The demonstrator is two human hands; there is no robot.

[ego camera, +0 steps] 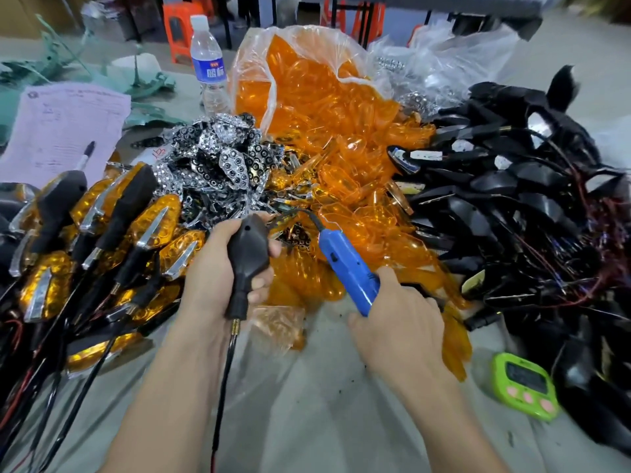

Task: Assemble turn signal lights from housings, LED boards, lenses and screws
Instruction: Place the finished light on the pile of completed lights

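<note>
My left hand (211, 268) grips a black turn signal housing (248, 254) back side up, its stem and wire (225, 370) hanging toward me. My right hand (399, 322) holds a blue electric screwdriver (348, 264) by its lower end, with the tool's tip pointing up and left toward the housing's top. Orange lenses (341, 155) spill from a clear bag behind the hands. Chrome LED reflector boards (218, 158) are heaped at centre left. Empty black housings with wires (519, 199) are piled on the right. Finished lights (112, 233) with orange lenses lie on the left.
A water bottle (208, 63) stands at the back. A paper form with a pen (65, 131) lies at far left. A green timer (526, 387) sits at lower right. A small bag of screws (280, 326) lies under the hands. Grey cloth (307, 421) covers the table.
</note>
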